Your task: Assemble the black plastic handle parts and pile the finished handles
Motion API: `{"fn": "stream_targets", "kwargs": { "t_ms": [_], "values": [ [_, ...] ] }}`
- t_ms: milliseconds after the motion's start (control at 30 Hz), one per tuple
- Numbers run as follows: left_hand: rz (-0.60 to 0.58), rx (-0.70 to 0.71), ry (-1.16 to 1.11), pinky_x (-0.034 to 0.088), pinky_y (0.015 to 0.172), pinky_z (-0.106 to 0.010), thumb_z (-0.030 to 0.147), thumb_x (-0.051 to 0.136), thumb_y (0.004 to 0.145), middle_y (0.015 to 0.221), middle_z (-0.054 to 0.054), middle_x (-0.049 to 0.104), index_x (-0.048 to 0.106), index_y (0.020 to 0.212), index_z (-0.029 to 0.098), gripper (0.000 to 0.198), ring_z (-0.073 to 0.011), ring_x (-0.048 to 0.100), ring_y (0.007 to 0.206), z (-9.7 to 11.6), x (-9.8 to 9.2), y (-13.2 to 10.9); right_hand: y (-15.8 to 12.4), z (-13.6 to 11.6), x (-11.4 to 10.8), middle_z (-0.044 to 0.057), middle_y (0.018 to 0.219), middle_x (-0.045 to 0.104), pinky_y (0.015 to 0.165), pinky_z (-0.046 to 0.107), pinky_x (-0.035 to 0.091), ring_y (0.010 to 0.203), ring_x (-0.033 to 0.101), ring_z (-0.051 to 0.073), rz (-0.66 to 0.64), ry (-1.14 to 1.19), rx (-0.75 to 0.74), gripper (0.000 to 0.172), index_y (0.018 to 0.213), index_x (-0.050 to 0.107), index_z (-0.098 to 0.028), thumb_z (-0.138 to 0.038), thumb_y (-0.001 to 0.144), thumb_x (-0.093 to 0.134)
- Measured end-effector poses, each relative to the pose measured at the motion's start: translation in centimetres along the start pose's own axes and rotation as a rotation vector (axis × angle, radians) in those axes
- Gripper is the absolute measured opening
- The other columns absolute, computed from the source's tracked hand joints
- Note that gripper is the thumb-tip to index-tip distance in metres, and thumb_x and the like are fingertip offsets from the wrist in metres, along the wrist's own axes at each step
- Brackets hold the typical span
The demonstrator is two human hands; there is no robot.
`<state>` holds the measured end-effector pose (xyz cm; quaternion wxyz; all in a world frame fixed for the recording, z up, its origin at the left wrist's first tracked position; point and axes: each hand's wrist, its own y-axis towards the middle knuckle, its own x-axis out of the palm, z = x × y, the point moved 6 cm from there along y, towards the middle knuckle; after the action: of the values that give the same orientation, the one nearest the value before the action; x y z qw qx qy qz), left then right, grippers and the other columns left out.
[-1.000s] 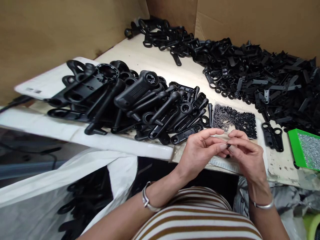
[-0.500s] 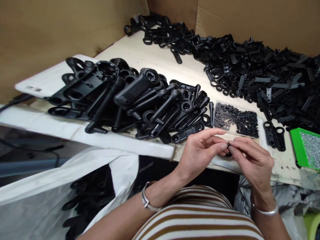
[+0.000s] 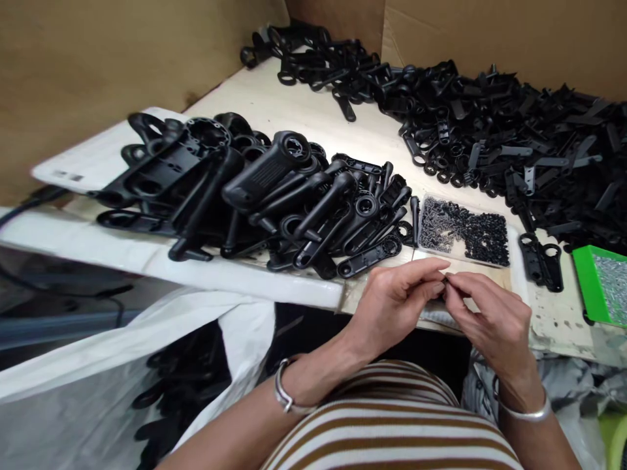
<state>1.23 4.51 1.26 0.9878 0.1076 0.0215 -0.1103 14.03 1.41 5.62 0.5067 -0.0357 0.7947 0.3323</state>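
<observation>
My left hand (image 3: 399, 297) and my right hand (image 3: 490, 313) meet fingertip to fingertip over the table's front edge. Both are closed in a pinch around a tiny dark piece (image 3: 445, 281), mostly covered by the fingers; its kind cannot be made out. Just beyond them lies a shallow clear tray (image 3: 458, 245) holding small metal bits on its left side and small black pieces on its right. Right of the tray, two black plastic arm-shaped parts (image 3: 540, 262) rest side by side on the table.
A heap of black plastic arms and housings (image 3: 294, 196) covers the table's left front. Another pile of black parts (image 3: 529, 143) spreads along the cardboard back wall. A green bin (image 3: 590, 287) of metal pieces stands at right. A white sack (image 3: 245, 326) with black parts hangs below.
My hands stay pinched together at nearly the same spot; the right fingers have shifted slightly and less of the dark piece shows. The camera view has moved a little.
</observation>
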Motion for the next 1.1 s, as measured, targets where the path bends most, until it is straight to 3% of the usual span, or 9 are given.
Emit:
{"fn": "stream_targets", "kwargs": {
  "t_ms": [133,200,267,400,533,733,1100],
  "values": [
    [0.005,0.309,0.334,0.058,0.075,-0.021,0.013,0.059,0.09,0.095,-0.005,0.078,0.066,0.11,0.016,0.021,-0.0141,0.074,0.08,1.8,-0.7,-0.6,-0.8,1.8,-0.7,0.003,0.085,0.075,0.071,0.027,0.06,0.072,0.071,0.015,0.036,0.053,0.121,0.018,0.097,0.066,-0.023,-0.009,0.085,0.062],
    [0.019,0.478,0.541,0.057,0.082,-0.027,0.015,0.06,0.09,0.101,-0.009,0.076,0.065,0.107,0.013,0.017,-0.0182,0.073,0.09,2.3,-0.7,-1.2,-1.4,2.6,-0.9,0.003,0.084,0.075,0.068,0.026,0.06,0.07,0.071,0.015,0.033,0.037,0.149,0.016,0.094,0.066,-0.022,-0.01,0.085,0.063],
    [-0.031,0.556,0.694,0.056,0.085,-0.033,0.016,0.06,0.091,0.104,-0.012,0.075,0.066,0.099,0.012,0.011,-0.0231,0.071,0.097,2.0,-0.4,-1.7,-2.0,3.1,-0.9,0.003,0.084,0.075,0.067,0.026,0.059,0.071,0.07,0.015,-0.008,0.035,0.153,0.015,0.094,0.066,-0.021,-0.01,0.085,0.063],
    [-0.138,0.527,0.761,0.054,0.079,-0.031,0.006,0.046,0.093,0.097,-0.009,0.074,0.066,0.083,0.015,0.024,-0.0202,0.069,0.089,0.9,0.3,-2.0,-2.6,3.0,-0.3,0.004,0.084,0.073,0.072,0.028,0.059,0.074,0.071,0.015,-0.113,0.039,0.138,0.015,0.096,0.064,-0.021,-0.009,0.088,0.058],
    [-0.197,0.485,0.722,0.054,0.075,-0.029,0.007,0.042,0.095,0.093,-0.01,0.072,0.066,0.082,0.014,0.028,-0.0181,0.065,0.081,0.5,0.7,-2.2,-2.8,2.3,-0.3,0.005,0.083,0.072,0.07,0.026,0.057,0.072,0.069,0.015,-0.15,0.016,0.112,0.014,0.096,0.063,-0.019,-0.008,0.089,0.056],
    [-0.232,0.457,0.737,0.052,0.072,-0.028,0.005,0.04,0.095,0.091,-0.009,0.069,0.065,0.081,0.014,0.03,-0.0169,0.06,0.078,0.5,0.9,-2.2,-3.0,1.4,0.3,0.005,0.083,0.07,0.072,0.026,0.056,0.074,0.067,0.014,-0.192,-0.04,0.052,0.013,0.101,0.061,-0.016,-0.008,0.091,0.055],
    [-0.272,0.408,0.738,0.054,0.074,-0.03,0.006,0.041,0.094,0.093,-0.009,0.067,0.066,0.085,0.014,0.027,-0.0189,0.06,0.083,-0.2,1.0,-2.4,-2.5,-0.2,1.2,0.009,0.078,0.069,0.062,0.026,0.051,0.068,0.066,0.016,-0.269,-0.256,-0.02,0.011,0.092,0.062,-0.011,-0.009,0.094,0.052]
  ]
}}
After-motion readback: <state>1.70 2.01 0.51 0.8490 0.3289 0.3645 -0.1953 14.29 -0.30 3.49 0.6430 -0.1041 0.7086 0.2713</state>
